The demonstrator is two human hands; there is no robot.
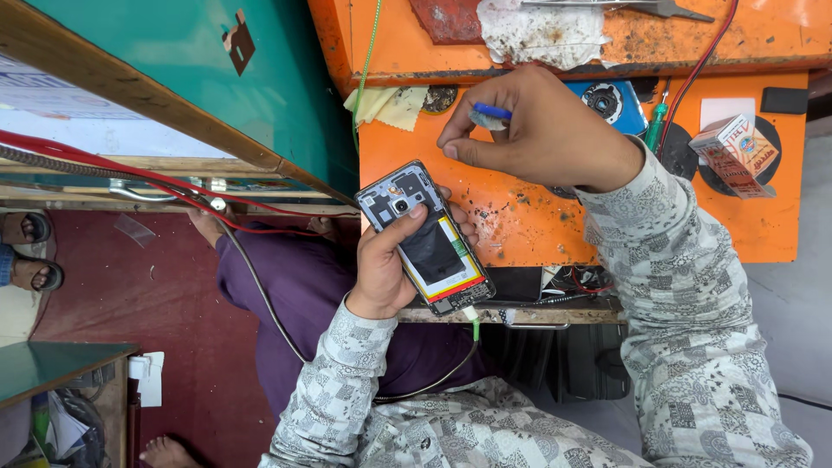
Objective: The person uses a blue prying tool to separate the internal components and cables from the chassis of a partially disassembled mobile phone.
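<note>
**Opened phone in one hand, brush in the other**

The left hand [381, 269] rose from a bent wrist, its grip closed round an opened phone [426, 238] — back cover off, battery showing — at the orange counter [520, 217] edge. The right hand [537, 130] arched over the counter, fingertips pinched shut on a small blue-handled brush [490, 114].

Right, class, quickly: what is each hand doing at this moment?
Left hand: closed around an opened phone with its back cover off.
Right hand: fingers pinched on a small blue-handled brush.
</note>
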